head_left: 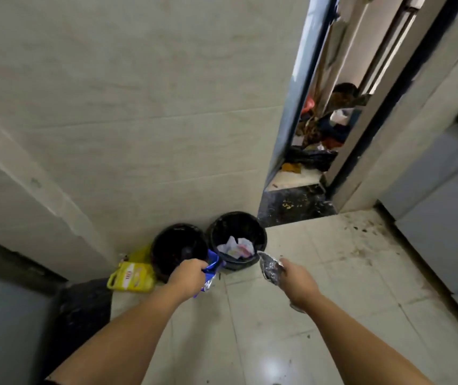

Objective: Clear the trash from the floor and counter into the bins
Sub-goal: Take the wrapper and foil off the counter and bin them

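Gripping blue wrapper (210, 270) in left hand (187, 276), possibly foil (271, 269) in right hand (296, 279)

Each hand (187, 276) (298, 282) grips a wrapper (211, 269) (271, 269) near two bins (236, 220)

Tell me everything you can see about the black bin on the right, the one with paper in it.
The right bin is a round, black, open-topped bucket lined with a glossy black bag. It stands upright on the pale tiled floor against the wall, beside the doorway step, next to or touching a second black bin. Crumpled white and pinkish paper lies inside. The right hand holds a silvery wrapper near its rim.
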### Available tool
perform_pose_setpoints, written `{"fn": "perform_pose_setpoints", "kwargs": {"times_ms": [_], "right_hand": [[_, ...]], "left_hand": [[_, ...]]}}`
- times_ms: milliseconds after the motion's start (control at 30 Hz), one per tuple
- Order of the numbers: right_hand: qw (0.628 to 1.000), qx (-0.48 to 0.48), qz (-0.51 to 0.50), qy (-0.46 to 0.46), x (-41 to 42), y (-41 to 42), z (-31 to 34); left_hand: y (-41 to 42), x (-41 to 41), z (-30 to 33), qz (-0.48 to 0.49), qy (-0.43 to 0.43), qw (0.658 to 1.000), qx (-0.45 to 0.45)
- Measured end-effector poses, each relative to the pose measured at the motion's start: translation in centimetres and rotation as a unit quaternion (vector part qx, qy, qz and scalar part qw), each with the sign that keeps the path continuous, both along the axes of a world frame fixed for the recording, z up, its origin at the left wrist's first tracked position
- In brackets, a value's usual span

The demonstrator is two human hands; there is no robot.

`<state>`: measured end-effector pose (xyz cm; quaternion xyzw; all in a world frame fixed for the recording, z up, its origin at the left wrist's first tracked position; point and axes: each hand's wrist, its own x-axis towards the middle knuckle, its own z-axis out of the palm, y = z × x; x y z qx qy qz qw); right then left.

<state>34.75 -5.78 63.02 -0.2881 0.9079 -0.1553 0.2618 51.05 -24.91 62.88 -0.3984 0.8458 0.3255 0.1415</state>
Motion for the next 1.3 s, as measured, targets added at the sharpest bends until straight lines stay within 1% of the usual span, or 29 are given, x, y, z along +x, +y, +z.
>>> {"fn": "perform_pose_setpoints", "kwargs": {"times_ms": [133, 267, 467, 633, 733, 833, 1000, 1067, 1133, 1200, 1300], "right_hand": [[1.000, 0.000, -0.010, -0.021, -0.2, -4.8, -0.6], [0.999, 0.015, -0.007, -0.040, -3.0, -8.0, -2.3], [0.991, -0.011, -0.056, -0.120, -9.8, -12.4, -5.2], [0.987, -0.003, -0.080, -0.141, -16.5, -16.5, -9.8], [0.987, 0.015, -0.081, -0.140, -19.4, -19.0, -13.9], [0.987, 0.035, -0.081, -0.137, -21.3, -21.0, -19.6], [0.989, 0.053, -0.063, -0.119, -22.4, -24.1, -31.8], [0.990, 0.073, -0.056, -0.109, -22.1, -25.1, -36.8], [0.990, 0.090, -0.051, -0.098, -22.0, -25.9, -41.5], [0.987, 0.097, -0.064, -0.108, -22.0, -26.3, -45.6], [0.982, 0.100, -0.079, -0.137, -22.1, -26.3, -49.7]], "left_hand": [[-3.6, -0.9, -1.3, 0.002, -0.005, 1.000, 0.019], [-5.6, -4.3, -3.0, -0.009, -0.011, 0.999, 0.051], [-9.6, -11.8, -5.1, -0.012, -0.020, 0.995, 0.094], [-13.8, -19.3, -9.0, -0.040, -0.035, 0.994, 0.093], [-15.5, -22.4, -13.4, -0.050, -0.059, 0.993, 0.087], [-16.7, -24.5, -19.4, -0.048, -0.075, 0.993, 0.079], [-17.9, -26.7, -31.4, -0.054, -0.070, 0.996, 0.023], [-18.2, -27.2, -36.2, -0.049, -0.068, 0.996, 0.014], [-18.3, -27.9, -40.7, -0.053, -0.069, 0.996, 0.022], [-18.3, -28.5, -44.7, -0.058, -0.071, 0.995, 0.033], [-18.3, -29.0, -48.6, -0.062, -0.084, 0.993, 0.047]]}}
